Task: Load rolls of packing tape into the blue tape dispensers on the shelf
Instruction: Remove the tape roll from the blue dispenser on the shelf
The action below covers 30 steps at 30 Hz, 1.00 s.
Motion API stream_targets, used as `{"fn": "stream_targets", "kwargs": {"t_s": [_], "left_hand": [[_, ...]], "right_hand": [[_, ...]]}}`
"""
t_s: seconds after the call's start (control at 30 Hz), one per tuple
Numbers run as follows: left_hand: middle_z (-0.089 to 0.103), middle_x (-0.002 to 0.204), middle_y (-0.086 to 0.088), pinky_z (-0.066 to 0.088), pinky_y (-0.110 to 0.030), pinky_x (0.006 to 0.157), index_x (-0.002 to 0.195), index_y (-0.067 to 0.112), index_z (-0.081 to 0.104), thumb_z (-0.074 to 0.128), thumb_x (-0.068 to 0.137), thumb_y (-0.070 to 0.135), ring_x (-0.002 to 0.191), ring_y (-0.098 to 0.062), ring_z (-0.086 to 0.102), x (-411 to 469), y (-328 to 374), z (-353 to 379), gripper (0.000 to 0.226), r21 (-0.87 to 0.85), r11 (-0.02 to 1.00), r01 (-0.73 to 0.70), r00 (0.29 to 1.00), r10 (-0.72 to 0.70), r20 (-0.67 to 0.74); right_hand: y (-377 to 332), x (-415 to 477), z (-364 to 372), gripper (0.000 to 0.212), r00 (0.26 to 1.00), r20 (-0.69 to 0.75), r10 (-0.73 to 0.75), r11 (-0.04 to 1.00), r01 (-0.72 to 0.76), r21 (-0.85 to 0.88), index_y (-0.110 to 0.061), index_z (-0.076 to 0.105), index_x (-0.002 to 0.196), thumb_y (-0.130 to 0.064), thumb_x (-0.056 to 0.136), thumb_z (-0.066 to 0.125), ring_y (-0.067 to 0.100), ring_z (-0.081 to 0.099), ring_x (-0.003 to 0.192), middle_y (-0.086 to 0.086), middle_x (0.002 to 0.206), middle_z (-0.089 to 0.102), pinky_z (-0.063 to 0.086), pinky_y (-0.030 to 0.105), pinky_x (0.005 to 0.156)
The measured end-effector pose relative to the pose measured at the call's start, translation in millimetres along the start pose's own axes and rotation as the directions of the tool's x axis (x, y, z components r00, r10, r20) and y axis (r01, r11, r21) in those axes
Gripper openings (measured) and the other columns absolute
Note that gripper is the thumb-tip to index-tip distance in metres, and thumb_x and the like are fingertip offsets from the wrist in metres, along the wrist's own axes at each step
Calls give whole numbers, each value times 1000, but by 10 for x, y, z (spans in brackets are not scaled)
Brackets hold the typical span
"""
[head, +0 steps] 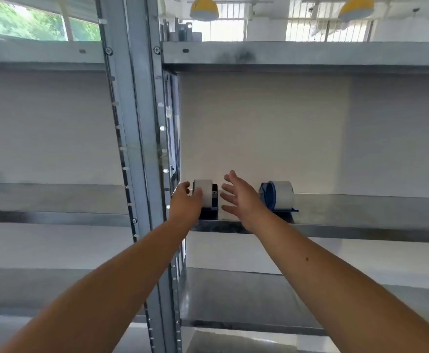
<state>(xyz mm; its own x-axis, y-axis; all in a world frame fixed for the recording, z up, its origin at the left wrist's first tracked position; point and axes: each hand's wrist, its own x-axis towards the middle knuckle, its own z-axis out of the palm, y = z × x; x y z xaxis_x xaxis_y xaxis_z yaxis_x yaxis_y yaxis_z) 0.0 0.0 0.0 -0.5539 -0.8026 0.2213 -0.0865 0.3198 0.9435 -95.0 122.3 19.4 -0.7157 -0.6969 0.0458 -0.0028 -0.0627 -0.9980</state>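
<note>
- Our left hand has its grip curled against the near side of a white roll of tape; whether the fingers truly clamp it we cannot tell, since the hand hides the contact.
- That roll stands on edge in a dark blue dispenser on the metal shelf, just right of the grey upright post.
- Our right hand hangs with its grip apart, fingers spread and holding nothing, at 3 o'clock from the left roll and just beside it, not touching.
- At 3 o'clock from the right hand sits a second blue dispenser with its own white roll mounted, near the hand's wrist side.
- Both dispensers rest near the shelf's front edge, apart from each other, with the open hand between them.
- At 12 o'clock, above the upper shelf, two yellow lamps hang before barred windows.
</note>
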Motion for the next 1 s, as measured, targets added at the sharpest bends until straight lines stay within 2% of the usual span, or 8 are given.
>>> {"fn": "stream_targets", "kwargs": {"t_s": [0.1, 0.17, 0.3, 0.43, 0.6, 0.73, 0.83, 1.0], "left_hand": [[67, 120, -5, 60, -35, 73, 141, 17, 52, 45, 102, 45, 91, -19, 65, 2, 30, -1, 48, 20, 999, 45, 999, -45, 8], [67, 98, -2, 61, -42, 82, 116, 19, 61, 43, 103, 48, 89, -22, 67, 7, 38, 27, 36, -19, 998, 56, 998, -56, 23], [63, 82, -1, 60, -50, 90, 75, 29, 51, 40, 103, 52, 94, -34, 70, 69, 88, 52, 38, -22, 998, 62, 998, -61, 5], [65, 80, -2, 60, -49, 86, 73, 27, 58, 40, 105, 46, 84, -26, 67, 120, 102, 69, 41, -1, 1000, 1, 1000, -1, -26], [64, 74, -3, 57, -49, 79, 80, 14, 66, 39, 105, 46, 73, -20, 62, 201, 83, 67, 49, 42, 997, -64, 996, 66, -53], [64, 74, -7, 60, -49, 78, 76, 14, 63, 38, 105, 49, 73, -23, 64, 329, 166, 53, 52, 46, 997, -69, 997, 70, -29], [65, 76, -10, 59, -48, 79, 76, 13, 64, 37, 104, 51, 77, -28, 66, 415, 201, 73, 54, 81, 994, -75, 997, 77, -28], [58, 71, -7, 47, -34, 67, 71, 9, 56, 38, 105, 49, 71, -25, 58, 600, 416, 96, 56, 57, 998, 11, 998, -8, -62]], "right_hand": [[22, 34, 32, 61, 1000, -16, -7, 1000, 6, -30, -22, 46, 151, -58, 102, 45, 25, 54, 134, 4, 152, 53, 45, 50, 113], [30, 58, 56, 52, 999, -20, -31, 997, 30, -72, -23, 50, 145, -53, 103, 47, 25, 56, 132, 4, 148, 55, 47, 50, 113], [-11, 166, 58, 36, 995, -26, -93, 963, 83, -257, -30, 55, 136, -39, 101, 55, 24, 58, 128, 3, 144, 58, 49, 49, 110], [-13, 222, 31, 47, 991, 38, -125, 874, 128, -469, -25, 58, 137, -22, 91, 69, 20, 64, 118, 2, 129, 69, 51, 40, 104], [67, 263, 60, 48, 988, 112, -110, 742, 156, -652, -27, 65, 131, -34, 85, 74, 14, 69, 106, -4, 122, 74, 56, 37, 95], [125, 270, 73, 30, 977, 161, -137, 607, 212, -766, -28, 78, 107, -45, 82, 78, 11, 72, 89, -8, 100, 79, 58, 31, 80], [135, 292, 87, 15, 975, 140, -171, 607, 216, -764, -41, 70, 73, -48, 83, 79, -5, 61, 61, -25, 64, 67, 42, 13, 58], [193, 365, 21, 42, 980, 124, -159, 596, 195, -779, -22, 70, 102, -50, 74, 85, 12, 71, 89, -5, 96, 77, 59, 31, 82]]}}
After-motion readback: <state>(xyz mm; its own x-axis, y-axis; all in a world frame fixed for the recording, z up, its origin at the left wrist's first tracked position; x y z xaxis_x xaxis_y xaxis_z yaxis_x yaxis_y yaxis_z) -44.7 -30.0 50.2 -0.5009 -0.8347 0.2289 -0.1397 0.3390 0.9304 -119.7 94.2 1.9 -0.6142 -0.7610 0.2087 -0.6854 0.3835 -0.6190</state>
